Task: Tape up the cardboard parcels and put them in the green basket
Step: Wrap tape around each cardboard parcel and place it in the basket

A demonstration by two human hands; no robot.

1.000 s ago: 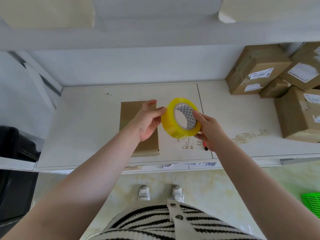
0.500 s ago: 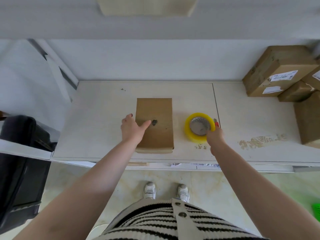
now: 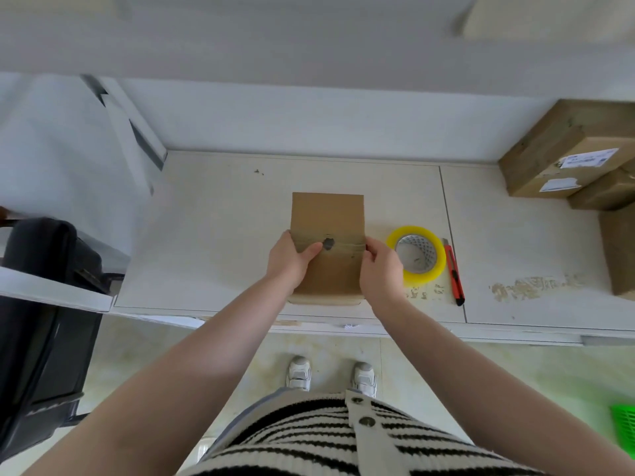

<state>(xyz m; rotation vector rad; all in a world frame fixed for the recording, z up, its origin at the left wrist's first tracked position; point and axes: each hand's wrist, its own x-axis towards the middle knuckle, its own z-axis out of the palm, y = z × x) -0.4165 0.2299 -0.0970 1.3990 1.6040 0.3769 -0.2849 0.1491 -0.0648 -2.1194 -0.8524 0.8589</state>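
The cardboard parcel [image 3: 328,235] sits between both hands, left hand [image 3: 291,261] and right hand [image 3: 380,269] gripping its sides.

The white worktop [image 3: 213,235] has a brown cardboard parcel [image 3: 328,214] lying flat near the middle of its front edge. Just right of it sits a yellow tape roll [image 3: 433,271], with a red knife [image 3: 454,271] beside that. More cardboard boxes [image 3: 549,156] are piled at the back right corner.

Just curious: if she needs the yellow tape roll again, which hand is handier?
The right hand: the tape roll lies just beside it, while the left hand is across the parcel.
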